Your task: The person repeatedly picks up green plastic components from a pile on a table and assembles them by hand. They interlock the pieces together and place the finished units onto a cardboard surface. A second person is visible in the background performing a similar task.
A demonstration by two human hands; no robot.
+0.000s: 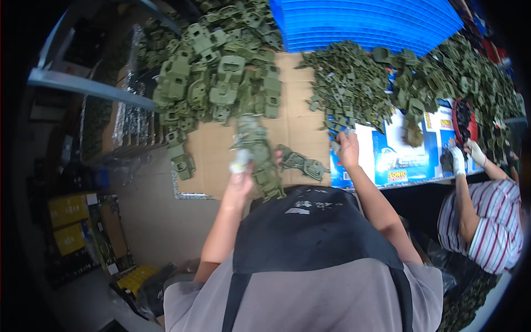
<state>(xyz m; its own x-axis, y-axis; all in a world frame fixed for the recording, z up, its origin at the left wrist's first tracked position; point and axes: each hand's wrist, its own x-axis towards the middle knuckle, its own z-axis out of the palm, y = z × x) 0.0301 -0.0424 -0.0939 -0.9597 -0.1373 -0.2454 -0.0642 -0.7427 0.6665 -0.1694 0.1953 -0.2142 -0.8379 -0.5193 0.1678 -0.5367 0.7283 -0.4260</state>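
Note:
My left hand (241, 176), with white wraps on its fingers, is closed around an olive-green molded plastic toy vehicle part (259, 149). Motion blurs this part, and it hangs over the cardboard near my apron. Just to its right, a couple of joined green plastic parts (304, 165) lie at the table's near edge. My right hand (347, 148) is farther right, its fingers pinched together at the near edge of a heap of small green plastic pieces (351, 83). What sits between those fingertips is too small to make out.
Larger green vehicle shells (227, 80) are heaped at the far left on a cardboard sheet (298, 110). A blue plastic crate (365, 22) stands behind. On the right, a co-worker's gloved hands (458, 159) are by a red basket (463, 119) of dark parts. A metal rail (94, 88) juts in from the left.

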